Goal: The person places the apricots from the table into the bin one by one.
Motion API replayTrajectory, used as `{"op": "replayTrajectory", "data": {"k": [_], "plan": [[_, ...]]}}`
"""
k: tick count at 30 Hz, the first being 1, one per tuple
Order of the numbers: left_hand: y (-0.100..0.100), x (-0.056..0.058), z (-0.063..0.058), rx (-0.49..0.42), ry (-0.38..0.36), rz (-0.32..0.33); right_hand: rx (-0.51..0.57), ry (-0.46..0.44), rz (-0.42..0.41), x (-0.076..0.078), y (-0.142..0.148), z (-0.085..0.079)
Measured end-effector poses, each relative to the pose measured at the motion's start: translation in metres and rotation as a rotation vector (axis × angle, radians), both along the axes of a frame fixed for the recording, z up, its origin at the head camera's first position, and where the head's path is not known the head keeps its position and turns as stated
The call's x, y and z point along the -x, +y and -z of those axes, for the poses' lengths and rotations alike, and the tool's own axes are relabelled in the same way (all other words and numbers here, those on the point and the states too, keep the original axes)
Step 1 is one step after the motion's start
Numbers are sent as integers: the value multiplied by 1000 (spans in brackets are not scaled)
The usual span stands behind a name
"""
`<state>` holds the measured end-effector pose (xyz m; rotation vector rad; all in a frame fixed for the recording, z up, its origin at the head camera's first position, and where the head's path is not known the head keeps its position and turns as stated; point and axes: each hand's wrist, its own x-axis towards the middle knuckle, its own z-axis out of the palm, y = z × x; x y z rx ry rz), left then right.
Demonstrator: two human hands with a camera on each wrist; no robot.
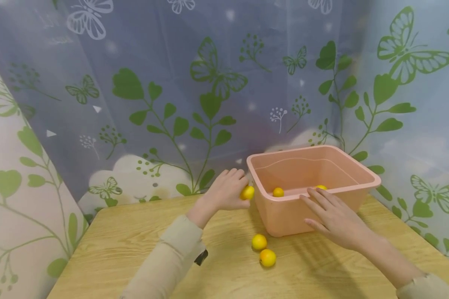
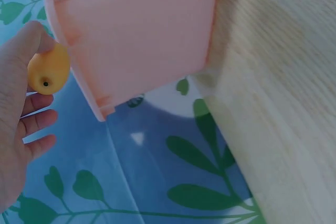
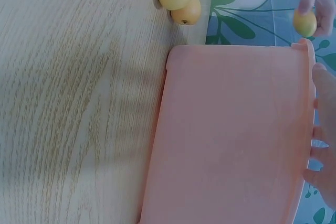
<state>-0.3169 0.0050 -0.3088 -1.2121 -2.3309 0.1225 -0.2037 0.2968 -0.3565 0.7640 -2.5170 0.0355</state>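
My left hand pinches a yellow-orange loquat beside the left rim of a pink plastic tub. In the left wrist view, the dark-eyed end of that loquat shows beyond the thumb. My right hand touches the tub's near rim, its fingers loosely extended along the edge. Inside the tub lie a loquat on the left and another, partly hidden behind the rim and right fingers. Two more loquats, one rear and one nearer, sit side by side on the wooden table.
The light wood table carries the tub at its back right. A patterned cloth with green butterflies and leaves hangs close behind and on both sides. Both forearms wear beige sleeves, and a black piece sits at the left cuff.
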Motion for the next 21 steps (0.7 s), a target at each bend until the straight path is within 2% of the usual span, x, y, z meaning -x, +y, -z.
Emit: {"op": "replayTrajectory", "data": {"k": [5, 12, 21], "plan": [[11, 0, -11, 24, -1, -12, -2, 2, 2, 0, 1, 1], [25, 2, -22, 24, -52, -36, -6, -3, 10, 1, -1, 0], [46, 8, -30, 33, -82, -44, -9, -7, 14, 0, 0, -1]]}}
